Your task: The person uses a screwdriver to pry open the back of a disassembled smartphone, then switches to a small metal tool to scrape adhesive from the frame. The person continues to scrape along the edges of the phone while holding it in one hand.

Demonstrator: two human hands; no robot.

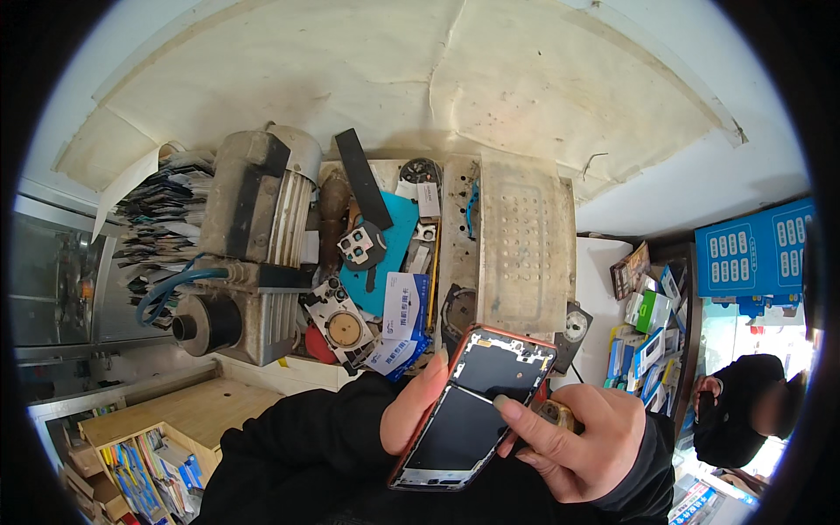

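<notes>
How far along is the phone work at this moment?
Done: the phone already lies open, its back off and dark insides showing. In hand: the left hand grips its edge while the right hand presses a fingertip inside. Left: no cover is fitted yet.

Left hand [409,411] mostly hidden behind phone [477,407].

A single head-worn fisheye camera looks steeply down from close above the person's hands, facing a cluttered workbench [525,236] against the wall; edges curve toward the rim.
</notes>
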